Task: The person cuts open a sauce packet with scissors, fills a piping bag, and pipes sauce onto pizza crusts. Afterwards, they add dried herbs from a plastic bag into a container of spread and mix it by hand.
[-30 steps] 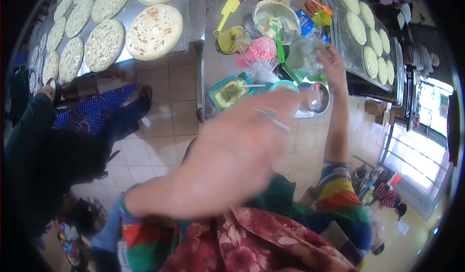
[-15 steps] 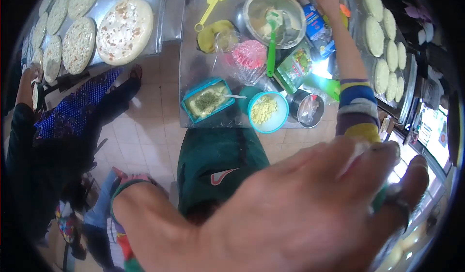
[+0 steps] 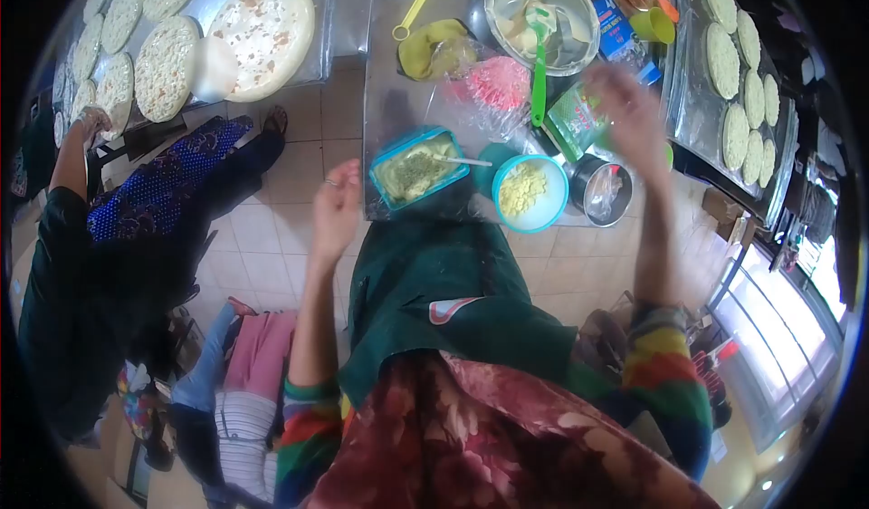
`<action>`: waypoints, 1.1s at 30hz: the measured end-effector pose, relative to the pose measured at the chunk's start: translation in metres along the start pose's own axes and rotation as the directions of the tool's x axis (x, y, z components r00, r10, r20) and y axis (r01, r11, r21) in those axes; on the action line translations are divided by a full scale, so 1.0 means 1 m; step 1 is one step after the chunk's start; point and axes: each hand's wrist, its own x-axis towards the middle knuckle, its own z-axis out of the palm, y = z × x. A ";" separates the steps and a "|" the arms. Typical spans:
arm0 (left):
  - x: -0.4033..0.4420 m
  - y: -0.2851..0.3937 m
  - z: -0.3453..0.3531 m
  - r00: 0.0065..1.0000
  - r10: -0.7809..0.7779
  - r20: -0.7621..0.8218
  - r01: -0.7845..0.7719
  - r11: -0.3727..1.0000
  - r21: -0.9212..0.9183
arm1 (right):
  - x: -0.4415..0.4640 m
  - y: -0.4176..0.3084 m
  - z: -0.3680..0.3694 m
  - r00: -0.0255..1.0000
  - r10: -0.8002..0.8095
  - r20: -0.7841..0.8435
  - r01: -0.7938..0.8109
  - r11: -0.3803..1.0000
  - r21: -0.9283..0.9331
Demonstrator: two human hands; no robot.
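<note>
My left hand [image 3: 337, 208] hovers just off the left front corner of the table, beside the blue rectangular tub [image 3: 376, 186]. A ring shows on it; its fingers are loosely curled and apart, with nothing visible in them. Inside the tub lies a creamy mix with dark green herbs [image 3: 418, 170], and a pale-handled utensil [image 3: 463, 161] rests in it. Smeared by motion, my right hand [image 3: 629, 110] passes above the green packet [image 3: 570, 120]; whether it holds anything cannot be made out. Close by stand a turquoise-rimmed bowl of pale yellow crumbled pieces [image 3: 523, 190] and a metal tin [image 3: 625, 203].
A large mixing bowl [image 3: 588, 49] with a green spatula [image 3: 539, 83] sits farther back, near a pink plastic-wrapped item [image 3: 500, 85] and a yellow spatula [image 3: 421, 2]. Trays of flat dough rounds [image 3: 262, 43] flank the table. At left, another person's hand [image 3: 90, 121] touches a round.
My left hand has dropped from close before the camera to the table's left corner. My right hand has drawn back from the table's far side toward me. The view has shifted slightly.
</note>
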 end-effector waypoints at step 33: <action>0.026 -0.081 0.025 0.940 0.336 -0.051 -0.320 0.927 0.197 | -0.122 -0.015 0.201 0.932 -0.307 0.192 0.349 0.623 -0.699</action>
